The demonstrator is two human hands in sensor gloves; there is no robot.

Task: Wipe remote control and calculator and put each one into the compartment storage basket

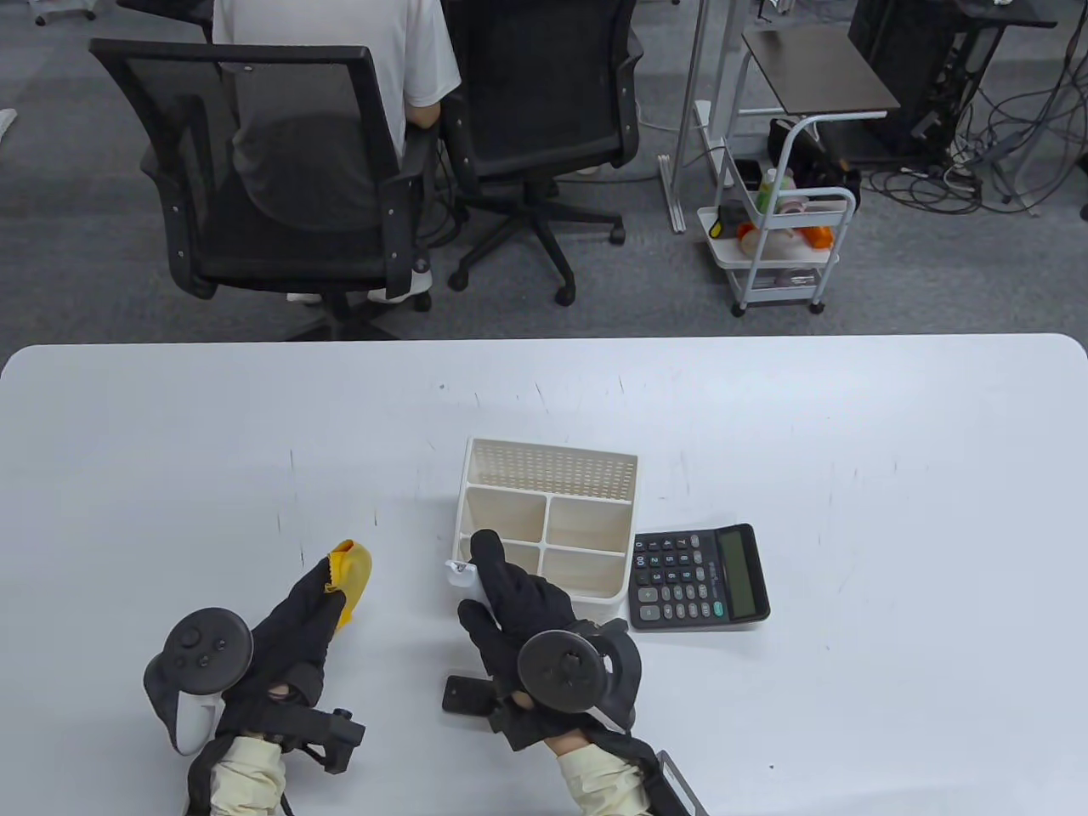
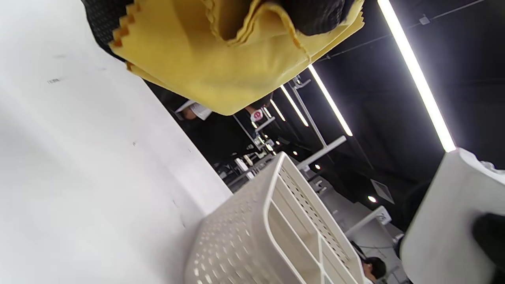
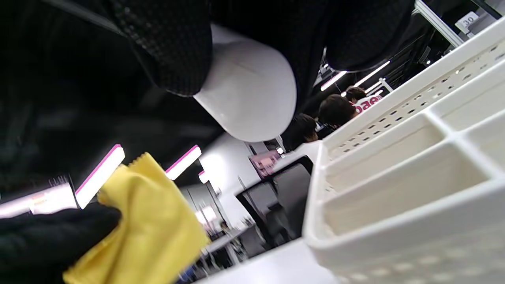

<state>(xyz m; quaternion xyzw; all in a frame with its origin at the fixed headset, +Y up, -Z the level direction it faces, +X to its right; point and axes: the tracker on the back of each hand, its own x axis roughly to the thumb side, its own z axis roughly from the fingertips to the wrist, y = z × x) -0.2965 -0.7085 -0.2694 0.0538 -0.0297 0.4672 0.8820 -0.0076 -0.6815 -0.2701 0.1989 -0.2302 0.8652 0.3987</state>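
My right hand grips a white remote control just over the near left corner of the white compartment basket. The remote's rounded end shows between gloved fingers close above the basket's compartments. My left hand pinches a yellow cloth above the table, left of the basket. From the left wrist the cloth hangs folded under the fingers, with the basket and the remote beyond. A black calculator lies flat against the basket's right side.
The white table stretches wide on both sides. Beyond its far edge stand two black office chairs, one with a seated person in a white shirt, and a small white cart.
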